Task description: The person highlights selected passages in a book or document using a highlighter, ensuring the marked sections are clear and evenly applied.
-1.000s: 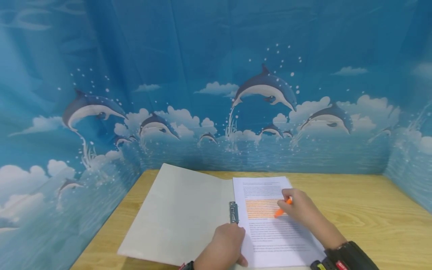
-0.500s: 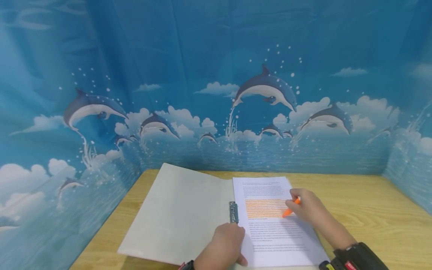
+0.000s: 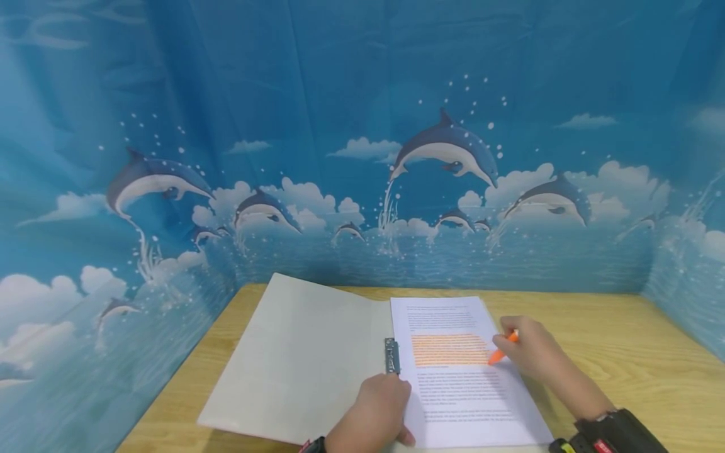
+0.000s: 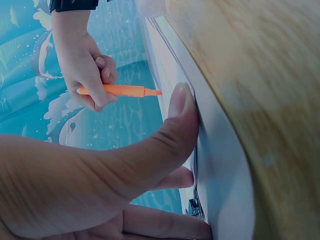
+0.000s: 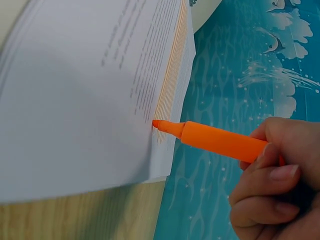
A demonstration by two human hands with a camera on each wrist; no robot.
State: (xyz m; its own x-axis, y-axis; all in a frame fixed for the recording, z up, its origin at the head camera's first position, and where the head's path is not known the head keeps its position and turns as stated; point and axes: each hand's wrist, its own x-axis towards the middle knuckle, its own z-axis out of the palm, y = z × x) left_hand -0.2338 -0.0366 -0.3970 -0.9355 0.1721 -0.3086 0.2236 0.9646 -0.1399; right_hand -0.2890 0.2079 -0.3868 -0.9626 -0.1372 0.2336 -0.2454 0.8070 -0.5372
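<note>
The marker (image 5: 222, 140) has moved right across the paper (image 3: 481, 434). Right hand (image 3: 532, 346) grips it, apparently finishing a highlighting pass; next likely calls for lifting. Left hand (image 3: 382, 402), thumb straight, rests on paper.

Black wrist straps (image 3: 627, 430), red labels (image 3: 603, 446)

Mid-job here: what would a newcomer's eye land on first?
Probably the bright orange highlighter in the right hand, its tip at the right end of the orange-marked lines on the printed page. Next, the blue dolphin backdrop rising behind the wooden table. The left hand rests at the page's left edge, below the metal clip in the head view.
</note>
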